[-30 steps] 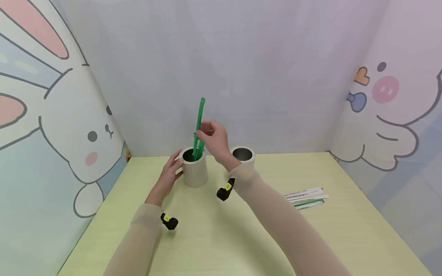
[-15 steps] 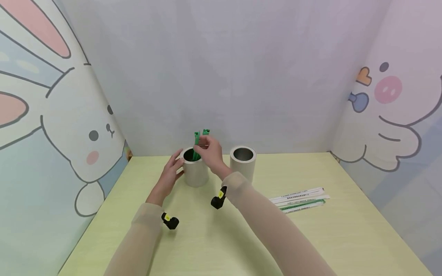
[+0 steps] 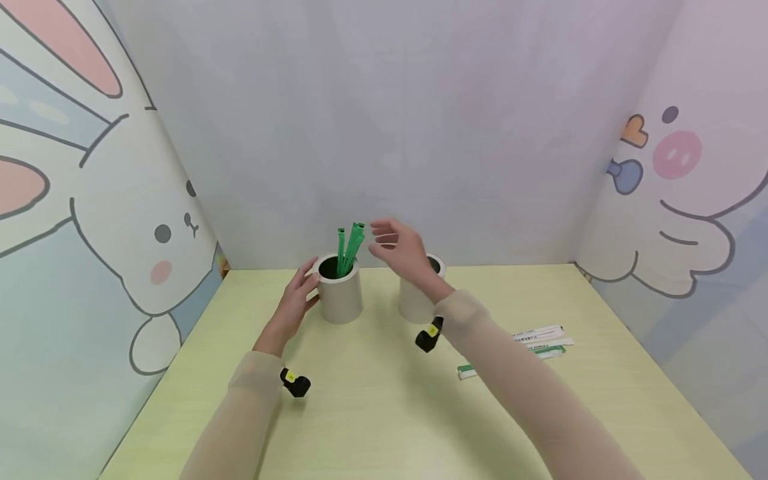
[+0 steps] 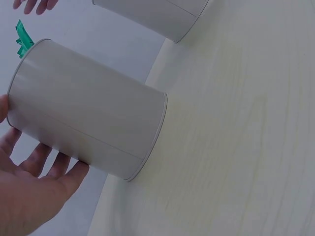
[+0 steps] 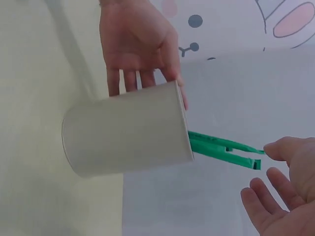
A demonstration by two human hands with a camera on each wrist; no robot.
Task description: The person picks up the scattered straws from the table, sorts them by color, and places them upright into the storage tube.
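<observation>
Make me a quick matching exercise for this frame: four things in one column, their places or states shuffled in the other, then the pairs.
Column 1
1. left hand
2. right hand
3. left cup
4. white packets

Column 2
A. lying on the table
B. green packets sticking out of its top
C. in the air, holding nothing
D. fingers against a cup's side

Pairs: 1-D, 2-C, 3-B, 4-A

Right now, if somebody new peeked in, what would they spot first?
Probably the green strips poking up from the left cup, which the left hand touches, with the right hand in the air beside them. Next, perhaps the big cartoon rabbit on the left and the pink-snouted pig on the right.
</observation>
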